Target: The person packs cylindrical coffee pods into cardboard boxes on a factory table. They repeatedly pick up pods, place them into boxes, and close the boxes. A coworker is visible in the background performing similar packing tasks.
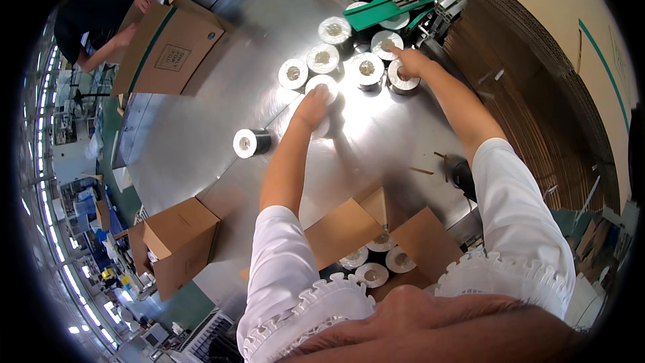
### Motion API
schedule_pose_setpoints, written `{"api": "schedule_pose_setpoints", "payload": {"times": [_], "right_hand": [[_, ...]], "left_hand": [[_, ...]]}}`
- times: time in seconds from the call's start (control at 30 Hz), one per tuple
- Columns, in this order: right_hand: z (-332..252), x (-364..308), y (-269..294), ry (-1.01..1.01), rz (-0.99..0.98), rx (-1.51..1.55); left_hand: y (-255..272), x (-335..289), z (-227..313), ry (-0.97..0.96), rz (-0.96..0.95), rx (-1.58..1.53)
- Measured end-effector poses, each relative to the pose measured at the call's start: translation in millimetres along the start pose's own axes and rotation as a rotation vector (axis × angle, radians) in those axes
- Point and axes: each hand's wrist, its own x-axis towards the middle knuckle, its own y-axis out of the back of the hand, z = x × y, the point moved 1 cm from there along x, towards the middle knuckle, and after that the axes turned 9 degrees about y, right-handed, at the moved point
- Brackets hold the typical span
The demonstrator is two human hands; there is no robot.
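Your left hand (311, 111) reaches over a white-flanged, dark-sided round spool (320, 82) near the upper centre of the frame, fingers on its top; whether they grip it, I cannot tell. Your right hand (411, 64), upper right of centre, spreads its fingers over two similar spools (398, 83); a firm hold can't be made out there either.

You seem to be taking hold of spools from the group on the shiny metal table (188, 128). The next move would call for fingertips settled on rim or hub, without knocking the neighbours.

The grouped spools appear to stand on end, hub holes upward, long axes upright. Left of centre, apart, a white-ended black spool (246, 142) faces its round end leftward; the wide lens leaves standing or lying unclear. More spools (371, 275) sit in the open brown cardboard carton (342, 232) at the bottom.
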Motion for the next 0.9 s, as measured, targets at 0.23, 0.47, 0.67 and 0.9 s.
{"api": "schedule_pose_setpoints", "payload": {"times": [0.23, 0.47, 0.67, 0.9], "right_hand": [[-21, -108, -50, 0.082, 0.025, 0.162], [-91, -267, 59, -0.003, 0.428, 0.592], [-234, -375, 116, 0.51, 0.442, 0.47], [-315, -439, 2, 0.487, -0.359, 0.017]], "left_hand": [[126, -123, 47, 0.451, -0.021, -0.513], [283, -343, 99, 0.899, 0.16, -1.481], [278, -390, 237, 0.546, -0.082, -1.455], [219, -365, 332, 0.438, 0.018, -0.3]]}}
